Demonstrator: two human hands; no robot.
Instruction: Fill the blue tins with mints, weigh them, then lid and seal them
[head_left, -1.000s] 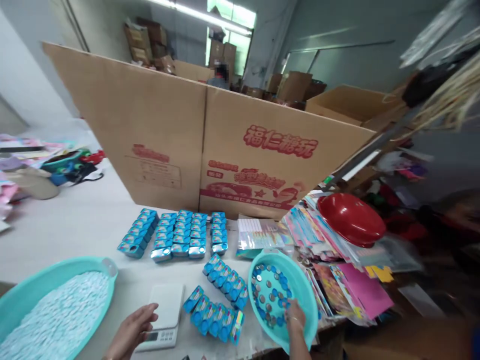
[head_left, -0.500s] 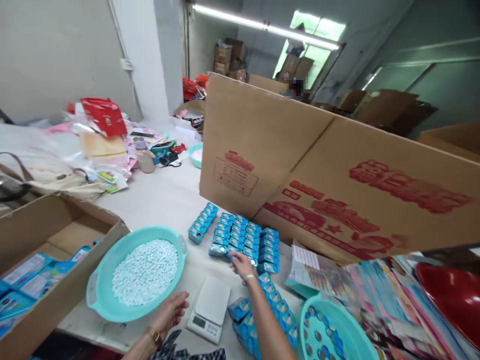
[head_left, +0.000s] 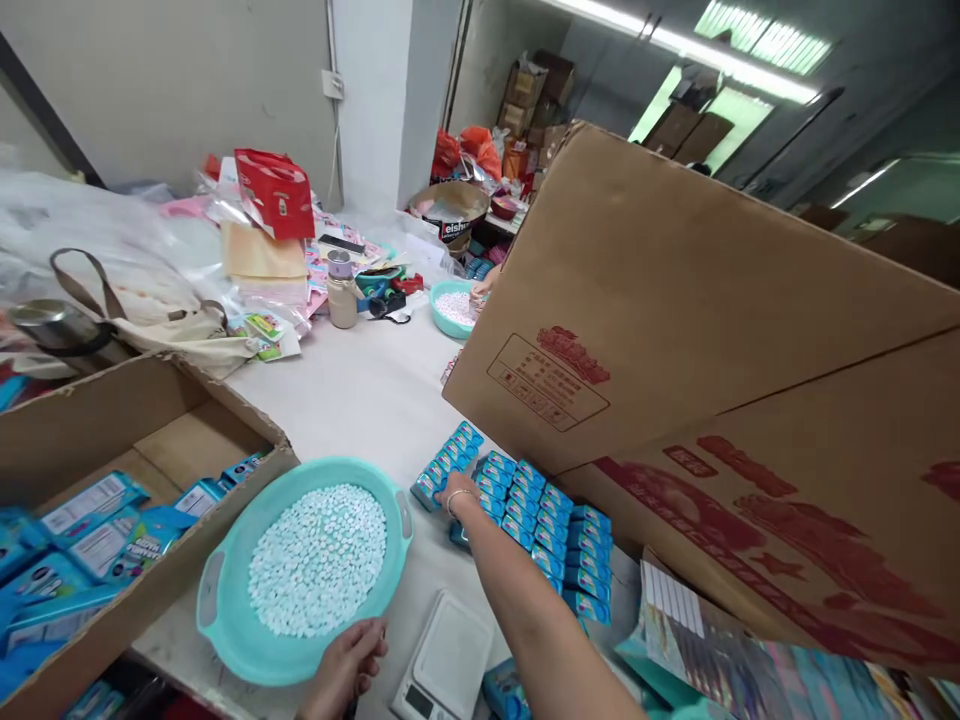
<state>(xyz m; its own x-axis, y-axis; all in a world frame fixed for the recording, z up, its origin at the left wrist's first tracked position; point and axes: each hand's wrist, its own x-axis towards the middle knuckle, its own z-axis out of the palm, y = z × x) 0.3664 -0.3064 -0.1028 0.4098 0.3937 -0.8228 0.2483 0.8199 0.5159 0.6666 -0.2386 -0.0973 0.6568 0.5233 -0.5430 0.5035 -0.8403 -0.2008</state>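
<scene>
My right hand [head_left: 459, 488] reaches forward to the small blue packs, at the gap between the short left row [head_left: 448, 462] and the wider block [head_left: 517, 505]. Its fingers are bent down against the packs; what they pinch, if anything, is hidden. My left hand [head_left: 352, 660] hovers by the near right rim of a turquoise basin [head_left: 212, 610], fingers loosely curled and apart, with nothing seen in them. Inside the basin lies a heap of small white tablets [head_left: 319, 560]. A white digital scale [head_left: 450, 660] sits between my two arms.
An open carton [head_left: 240, 420] with blue packages stands at the left. A large cardboard sheet [head_left: 600, 260] rises behind the packs. Farther back are a bottle [head_left: 343, 290], a smaller basin [head_left: 452, 325] of tablets and another person's hand [head_left: 480, 292]. Printed sheets [head_left: 697, 640] lie at right.
My right hand has moved from the near end of the pack block to the left row. The view has swung right-to-left, and the round discs' basin at right has mostly left the picture.
</scene>
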